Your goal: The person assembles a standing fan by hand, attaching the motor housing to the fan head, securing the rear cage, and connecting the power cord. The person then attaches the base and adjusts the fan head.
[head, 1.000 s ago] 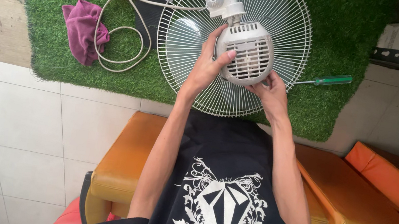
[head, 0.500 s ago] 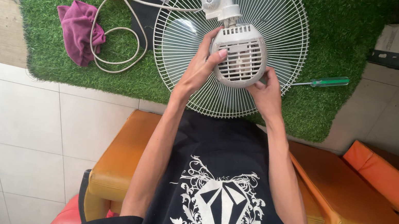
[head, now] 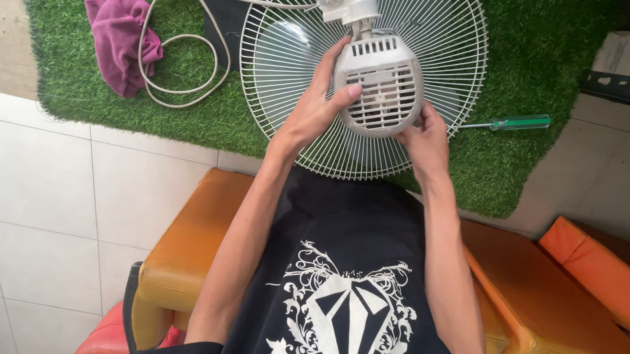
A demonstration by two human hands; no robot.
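Since a second ago my left hand [head: 314, 111] slid up the grey fan motor housing [head: 378, 83]; my right hand [head: 425, 139] cups its other side above the grille [head: 280, 73]. Housing remains attached; green screwdriver [head: 507, 123] lies untouched rightward.

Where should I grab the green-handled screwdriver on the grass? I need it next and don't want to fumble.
Take the screwdriver by its green handle, probably coming from above with the right hand, the nearer one. It lies flat on the green turf mat, handle pointing away from the fan grille, so the thick end is free while the thin shaft runs toward the wires.
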